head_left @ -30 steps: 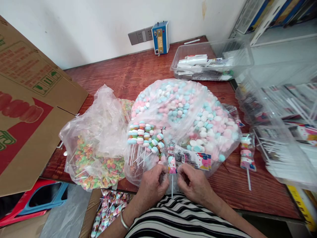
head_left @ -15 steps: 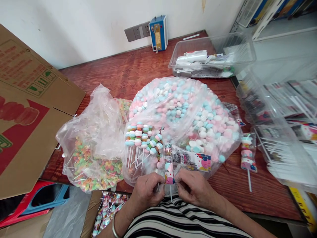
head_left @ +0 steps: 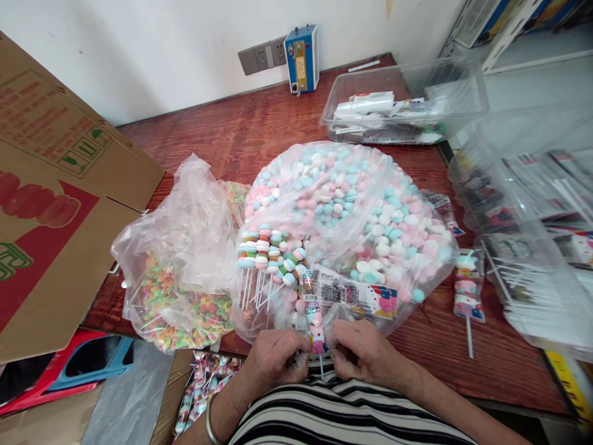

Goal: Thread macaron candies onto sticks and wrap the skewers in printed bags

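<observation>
Between my hands, at the table's front edge, is a candy lollipop in a printed wrapper (head_left: 317, 324), its white stick pointing down toward me. My left hand (head_left: 280, 355) pinches the wrapper's lower left edge; my right hand (head_left: 359, 349) pinches its lower right edge. Just beyond lie flat printed wrappers (head_left: 356, 292) on a large clear bag of pink, white and blue candies (head_left: 393, 216). To their left, several unwrapped candy sticks (head_left: 264, 253) rest on that bag, stacked with pastel and coloured pieces.
A bag of small coloured ring candies (head_left: 162, 296) lies left, beside a cardboard box (head_left: 60, 204). One wrapped lollipop (head_left: 467, 287) lies right, near a clear bin of white sticks (head_left: 528, 296). Behind are another clear bin (head_left: 403, 123) and a blue device (head_left: 302, 60). Wrapped candies (head_left: 206, 383) fill a box below.
The wrapped lollipop tilts a little, its top leaning left and its lower end sitting slightly lower. Both hands stay pinched at its sides. The whole view has shifted slightly.
</observation>
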A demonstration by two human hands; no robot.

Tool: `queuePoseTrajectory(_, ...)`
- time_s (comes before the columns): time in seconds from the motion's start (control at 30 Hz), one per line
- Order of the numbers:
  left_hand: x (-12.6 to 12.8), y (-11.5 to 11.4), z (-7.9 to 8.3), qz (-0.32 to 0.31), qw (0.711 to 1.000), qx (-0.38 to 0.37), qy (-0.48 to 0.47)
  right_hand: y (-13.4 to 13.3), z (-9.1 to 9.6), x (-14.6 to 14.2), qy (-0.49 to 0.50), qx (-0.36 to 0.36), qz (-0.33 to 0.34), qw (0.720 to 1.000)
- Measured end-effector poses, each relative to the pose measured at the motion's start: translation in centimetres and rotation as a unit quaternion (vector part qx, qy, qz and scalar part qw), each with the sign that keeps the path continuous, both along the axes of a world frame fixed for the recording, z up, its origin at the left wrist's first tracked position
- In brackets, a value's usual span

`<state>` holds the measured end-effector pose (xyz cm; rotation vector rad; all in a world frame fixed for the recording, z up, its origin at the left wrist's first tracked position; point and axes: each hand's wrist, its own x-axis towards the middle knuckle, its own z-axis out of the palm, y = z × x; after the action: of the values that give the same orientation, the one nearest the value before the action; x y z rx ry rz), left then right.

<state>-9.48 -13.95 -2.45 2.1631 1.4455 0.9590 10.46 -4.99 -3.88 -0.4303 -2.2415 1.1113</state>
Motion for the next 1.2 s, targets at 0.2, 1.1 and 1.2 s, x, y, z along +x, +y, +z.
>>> queuePoseTrajectory(0.2, -0.5, -0.5, -0.2, -0.030, 0.996, -0.078, -0.018, 0.0, -0.3, 0.4, -0.014, -0.088, 0.054, 0.995)
queuePoseTrajectory(1.1, 4.1, 6.7, -0.6, 0.263, 0.682, -0.309, -0.609, 0.6, -0.2, -1.7, -0.050, -0.347, -0.142, 0.926)
queuePoseTrajectory(1.2, 4.7, 7.8, -1.1, 0.269, 0.769, -0.267, -0.515, 1.1, -0.2, -2.3, 0.004, -0.471, -0.146, 0.870)
